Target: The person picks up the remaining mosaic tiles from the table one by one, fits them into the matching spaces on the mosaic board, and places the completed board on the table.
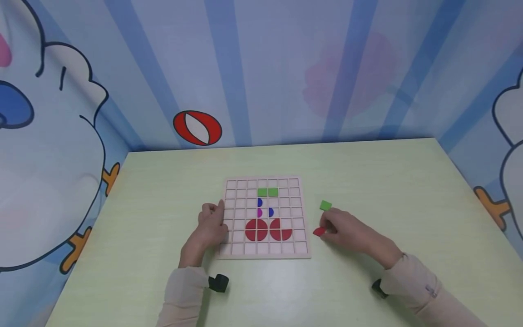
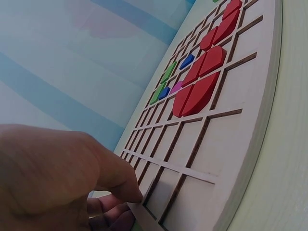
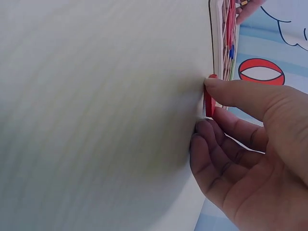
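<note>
Because the right hand (image 1: 347, 229) pinches a small red piece (image 1: 319, 232) between thumb and forefinger, most of the piece stays uncovered, a hold that seems suited to careful handling. That piece is low beside the board's near right corner, off the grid; whether it touches the bench (image 1: 122, 272) is hard to tell. Just beyond the fingers lies a loose green square (image 1: 325, 205), probably kept there to be within easy reach. Across the board (image 1: 265, 257), the left hand (image 1: 210, 227) rests at the left rim, apparently to keep it from sliding; the pictures do not settle whether its fingers grip that edge or merely touch it. On the grid, four red quarters form a full disc (image 1: 251, 225), while the red disc beside it (image 1: 275, 235) lacks its upper right quarter. Dividers seem to keep every piece in its own cell: two green squares (image 1: 262, 192) side by side, two blue half-discs (image 1: 259, 202) lower down, and a magenta half-disc (image 1: 259, 212) beneath the left blue one. Farther out stands a wall painted with a red and white ball (image 1: 197, 128).
</note>
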{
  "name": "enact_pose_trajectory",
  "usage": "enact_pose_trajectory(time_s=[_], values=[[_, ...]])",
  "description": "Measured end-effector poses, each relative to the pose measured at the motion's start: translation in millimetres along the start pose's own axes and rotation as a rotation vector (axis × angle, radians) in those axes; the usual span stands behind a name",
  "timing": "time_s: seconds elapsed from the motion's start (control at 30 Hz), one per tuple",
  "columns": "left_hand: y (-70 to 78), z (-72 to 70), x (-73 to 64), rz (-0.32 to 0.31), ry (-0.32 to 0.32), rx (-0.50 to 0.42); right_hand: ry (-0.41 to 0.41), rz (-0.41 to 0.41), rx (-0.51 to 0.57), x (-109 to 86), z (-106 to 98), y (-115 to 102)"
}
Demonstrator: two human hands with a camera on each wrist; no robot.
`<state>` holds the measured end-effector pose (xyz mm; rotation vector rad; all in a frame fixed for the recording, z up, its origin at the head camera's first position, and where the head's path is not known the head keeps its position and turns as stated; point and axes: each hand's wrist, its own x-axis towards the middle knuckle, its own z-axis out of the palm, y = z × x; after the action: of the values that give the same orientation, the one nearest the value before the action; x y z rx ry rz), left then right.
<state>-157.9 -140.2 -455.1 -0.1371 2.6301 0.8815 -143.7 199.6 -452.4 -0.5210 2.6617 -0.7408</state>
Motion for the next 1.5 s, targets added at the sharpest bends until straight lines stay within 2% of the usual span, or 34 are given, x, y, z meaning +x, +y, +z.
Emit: enact_pose_trajectory(time_s=[0.37,0.8,1.13,1.5], values=[[-0.7,0.8,0.0,0.011,0.001,0.004,-0.012,0.051,0.053,0.7,-0.6,-3.7],[-0.8,0.2,-2.3,0.002,0.001,0.001,-0.029,0.057,0.072,0.0,0.1,-3.7],[-1.3,0.2,-1.2,0.007,0.000,-0.008,-0.037,0.015,0.085,-0.5,-0.8,1.5],[-0.4,-0.2,0.7,0.016,0.004,-0.001,-0.044,0.014,0.125,3.8,-3.7,4.9]])
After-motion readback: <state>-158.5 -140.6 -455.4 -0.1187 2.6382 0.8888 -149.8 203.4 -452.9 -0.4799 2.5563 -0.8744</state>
